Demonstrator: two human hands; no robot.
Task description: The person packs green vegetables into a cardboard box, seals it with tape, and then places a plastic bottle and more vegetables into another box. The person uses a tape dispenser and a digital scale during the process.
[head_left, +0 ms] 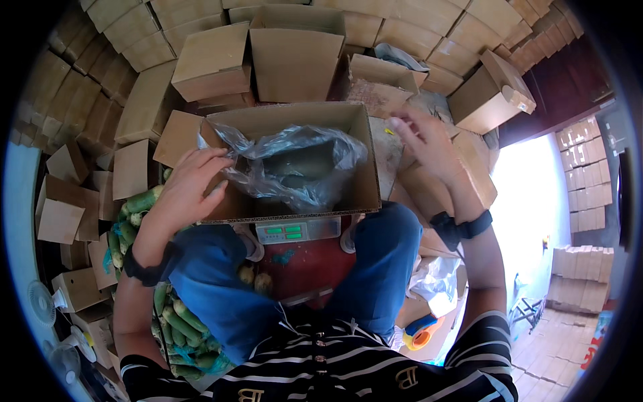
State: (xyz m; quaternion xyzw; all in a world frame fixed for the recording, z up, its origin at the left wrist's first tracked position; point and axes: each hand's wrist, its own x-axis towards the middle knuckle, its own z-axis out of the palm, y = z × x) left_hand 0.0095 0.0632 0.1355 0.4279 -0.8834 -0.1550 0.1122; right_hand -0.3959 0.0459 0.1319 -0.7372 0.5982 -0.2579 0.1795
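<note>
An open cardboard box (296, 114) sits on a digital scale (324, 229) between my knees, with green lit displays on the scale's near side. Its clear plastic liner bag (311, 193) is spread open, and dull green shapes (296, 166) lie inside, too dim to name. My left hand (193, 183) is at the box's left end, fingers apart beside the bag's edge; whether it touches the film is unclear. Beyond the right wall of the box, my right hand (427, 138) is raised and slightly blurred, thumb apart from the bent fingers, with nothing visible in it.
Green radishes (183, 321) are piled by my left leg. Cardboard boxes (296, 65) stand along the far side, before stacked cartons (417, 35). An orange tape dispenser (422, 339) and clear plastic film (434, 281) lie by my right leg. Fans (42, 304) stand far left.
</note>
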